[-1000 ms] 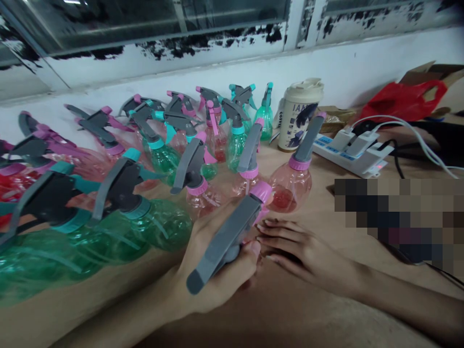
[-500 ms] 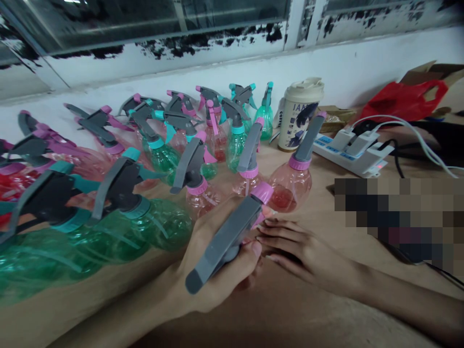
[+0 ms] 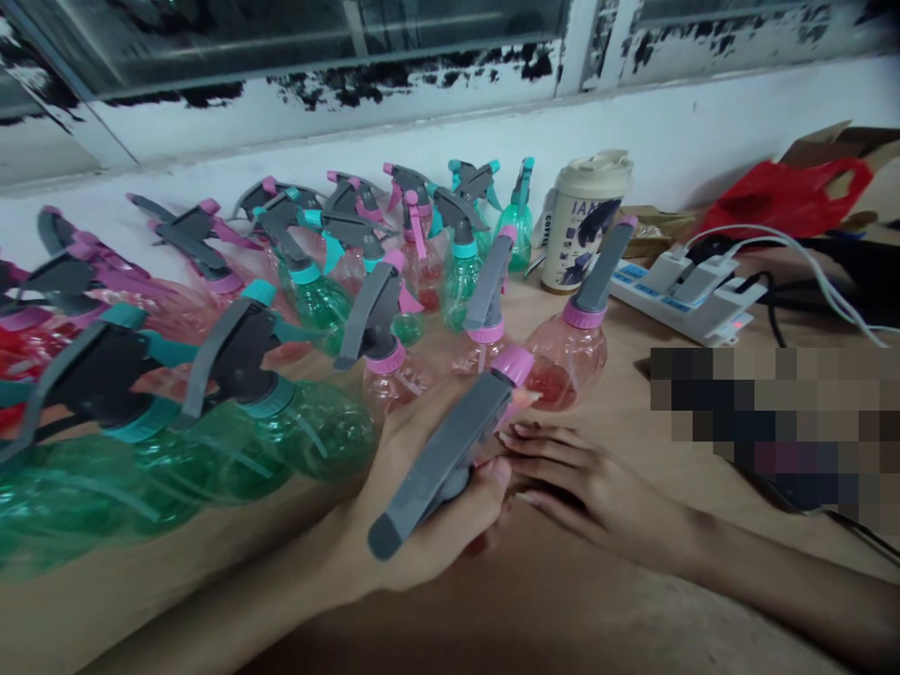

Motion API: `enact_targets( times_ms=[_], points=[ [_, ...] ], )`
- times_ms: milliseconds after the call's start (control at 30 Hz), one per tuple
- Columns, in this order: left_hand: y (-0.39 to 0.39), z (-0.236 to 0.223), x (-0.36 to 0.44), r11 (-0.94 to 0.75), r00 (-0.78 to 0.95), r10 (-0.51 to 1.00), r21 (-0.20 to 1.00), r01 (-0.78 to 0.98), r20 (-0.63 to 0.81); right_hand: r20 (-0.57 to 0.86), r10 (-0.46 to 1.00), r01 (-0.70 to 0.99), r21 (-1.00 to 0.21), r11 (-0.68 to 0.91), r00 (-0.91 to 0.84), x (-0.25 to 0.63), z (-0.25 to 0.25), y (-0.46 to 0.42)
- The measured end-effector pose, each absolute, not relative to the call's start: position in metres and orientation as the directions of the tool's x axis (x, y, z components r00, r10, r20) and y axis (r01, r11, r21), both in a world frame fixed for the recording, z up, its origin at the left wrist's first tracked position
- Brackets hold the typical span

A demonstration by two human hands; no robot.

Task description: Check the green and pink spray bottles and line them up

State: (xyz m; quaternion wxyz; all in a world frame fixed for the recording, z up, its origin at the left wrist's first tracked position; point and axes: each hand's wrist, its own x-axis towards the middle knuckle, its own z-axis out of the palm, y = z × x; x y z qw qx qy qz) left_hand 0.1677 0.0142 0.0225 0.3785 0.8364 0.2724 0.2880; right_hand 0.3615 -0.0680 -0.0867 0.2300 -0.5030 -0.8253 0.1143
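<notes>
My left hand (image 3: 422,506) is wrapped around the neck of a spray bottle whose grey head (image 3: 450,459) ends in a pink nozzle. A fingertip pokes out under the nozzle; the bottle's body is hidden by the hand. To its right, my right hand (image 3: 569,473) lies palm down with fingers stretched, their tips close to the held bottle; whether they touch it I cannot tell. Just beyond stands a pink spray bottle (image 3: 569,361) with some red liquid inside. Green spray bottles (image 3: 320,436) with turquoise collars are beside my left forearm.
Several more pink and green spray bottles (image 3: 316,295) crowd the table toward the wall. A cream lidded coffee cup (image 3: 569,230) stands behind them. At the right are a white power strip (image 3: 693,305) with plugs and cables, a red plastic bag (image 3: 780,197) and a blurred-out patch.
The held spray head has shifted slightly up and right in view. A fingertip now sticks out farther beneath the nozzle. My right hand stays nearly still.
</notes>
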Motion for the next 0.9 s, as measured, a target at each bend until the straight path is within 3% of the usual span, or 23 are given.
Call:
enact_targets(
  times_ms=[500,733,900],
  points=[
    [0.014,0.018,0.17,-0.662,0.718,0.611,0.712,0.233,0.333,0.307,0.893,0.721,-0.529,0.448,-0.33,0.365,-0.082,-0.069],
    [0.005,0.01,0.178,-0.532,0.717,0.655,0.82,0.213,0.239,0.302,0.905,0.631,-0.648,0.426,-0.301,0.355,-0.049,-0.083],
    [-0.012,0.007,0.199,-0.563,0.691,0.641,0.816,0.129,0.334,0.305,0.933,0.64,-0.682,0.353,-0.19,0.345,-0.038,-0.103]
  ],
)
